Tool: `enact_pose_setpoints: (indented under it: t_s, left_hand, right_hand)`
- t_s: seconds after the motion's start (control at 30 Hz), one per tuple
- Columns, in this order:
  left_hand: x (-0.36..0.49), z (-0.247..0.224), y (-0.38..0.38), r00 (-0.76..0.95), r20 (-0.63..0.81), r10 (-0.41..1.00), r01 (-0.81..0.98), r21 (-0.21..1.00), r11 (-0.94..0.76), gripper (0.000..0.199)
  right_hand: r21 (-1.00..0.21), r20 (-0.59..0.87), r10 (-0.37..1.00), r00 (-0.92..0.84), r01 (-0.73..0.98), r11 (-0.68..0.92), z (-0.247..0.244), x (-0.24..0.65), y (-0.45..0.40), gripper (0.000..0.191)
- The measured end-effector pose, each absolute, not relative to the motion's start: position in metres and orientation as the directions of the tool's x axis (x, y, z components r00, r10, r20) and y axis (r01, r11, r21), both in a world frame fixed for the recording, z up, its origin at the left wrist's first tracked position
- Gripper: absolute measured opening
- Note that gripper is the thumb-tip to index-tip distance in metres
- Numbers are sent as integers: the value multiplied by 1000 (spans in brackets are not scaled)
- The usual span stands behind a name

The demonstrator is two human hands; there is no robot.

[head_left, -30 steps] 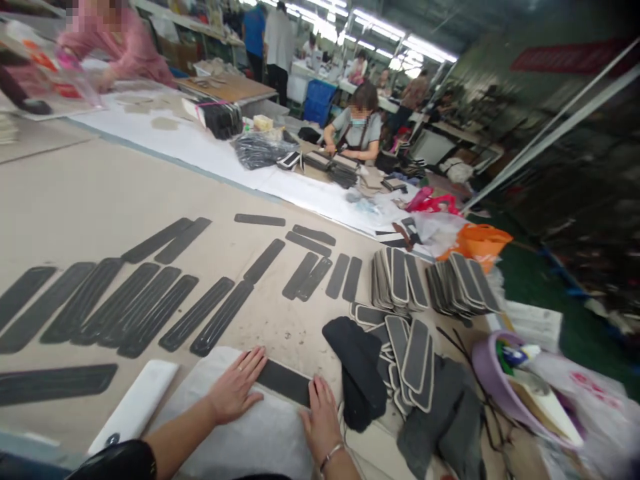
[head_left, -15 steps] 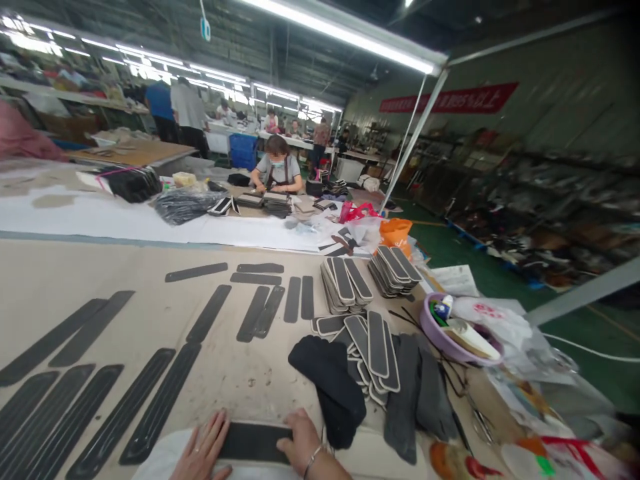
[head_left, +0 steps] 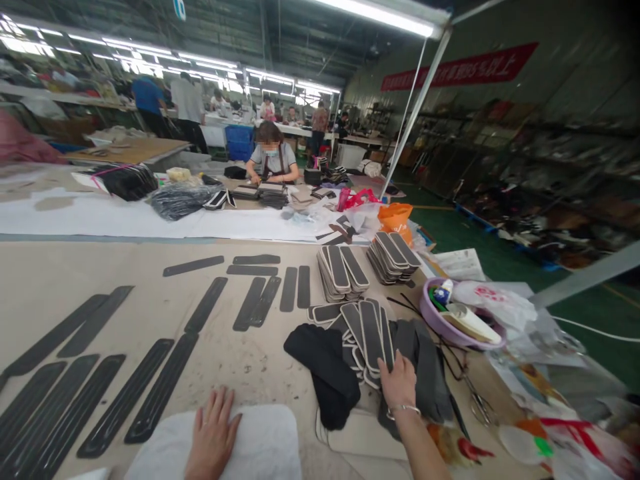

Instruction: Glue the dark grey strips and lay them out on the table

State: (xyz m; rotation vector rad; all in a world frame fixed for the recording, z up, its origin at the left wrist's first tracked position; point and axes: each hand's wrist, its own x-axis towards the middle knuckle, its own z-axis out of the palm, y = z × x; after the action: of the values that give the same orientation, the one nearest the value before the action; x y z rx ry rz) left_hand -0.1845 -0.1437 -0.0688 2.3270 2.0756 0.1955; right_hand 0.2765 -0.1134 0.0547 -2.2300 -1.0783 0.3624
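My left hand [head_left: 214,430] lies flat with its fingers spread, partly on a white cloth [head_left: 270,433] at the table's near edge. Over on the right, my right hand [head_left: 399,380] touches the lower end of a loose pile of dark, light-edged strips [head_left: 370,330]; its fingertips rest at the top strips, and whether they grip one is unclear. Beside the pile lies a black fabric piece [head_left: 325,380], with dark grey fabric [head_left: 430,380] under and right of my right hand. Dark glossy strips [head_left: 160,390] are spread over the left of the table.
Two neat stacks of edged strips [head_left: 341,270] stand behind the pile. A purple basin [head_left: 427,317] holds a bottle and bags at the right. Scissors [head_left: 481,405] lie near it. A person [head_left: 273,160] works across the table. A metal pole [head_left: 590,273] slants in at the right.
My right hand has left the dark strip on the white cloth and moved right to the pile. That strip no longer lies on the cloth. My left hand now rests there alone. The view has shifted slightly.
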Motion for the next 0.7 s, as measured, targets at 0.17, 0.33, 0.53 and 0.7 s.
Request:
enact_pose_setpoints:
  t_s: [0.17,0.33,0.53,0.7]
  left_hand:
    - [-186,-67,-142,110,62,992,990,83,-115,57]
    - [-185,-60,-145,104,26,994,990,91,-106,54]
    - [-184,-52,-148,97,40,994,986,130,-101,54]
    - [-186,-52,-152,106,80,991,975,185,-120,53]
  right_hand:
    - [-465,59,968,244,865,-190,14,234,-121,62]
    - [-267,-16,1000,17,963,-21,-17,195,-124,56]
    - [-155,-20,1000,21,988,-24,-26,212,-111,62]
    - [-370,75,963,-259,889,268,-45,212,-104,30]
